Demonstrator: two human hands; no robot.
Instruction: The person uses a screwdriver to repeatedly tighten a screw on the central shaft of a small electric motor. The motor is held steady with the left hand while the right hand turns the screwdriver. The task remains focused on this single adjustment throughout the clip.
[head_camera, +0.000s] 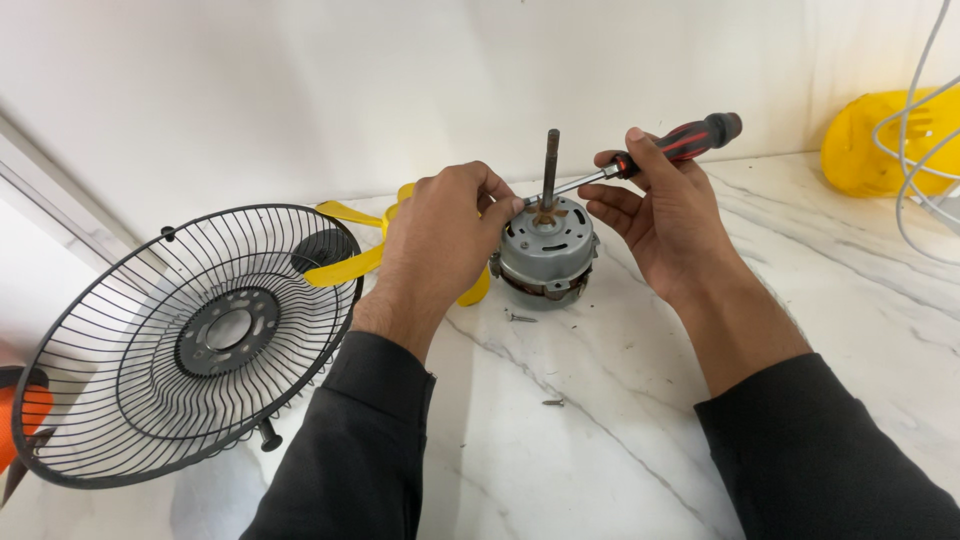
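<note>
Centre of the white marble worktop (620, 420), there's the grey fan motor (545, 250), round metal housing, shaft standing straight up. The left hand (440, 235) curls around its near-left side, fingers closed on the casing. The right hand (655, 205) pinches a red-and-black screwdriver (650, 155), tip down at the motor's top (possibly on a screw, hard to tell). Yellow blades (345, 262) peek out behind the left hand, partly hidden. Black wire guard (190, 340) leans left; loose screws (552, 402) lie nearby.

Black wire fan guard (190, 340) left; yellow blade (350, 262); loose screws (553, 402); yellow housing (868, 140), white cables (915, 190) right.
</note>
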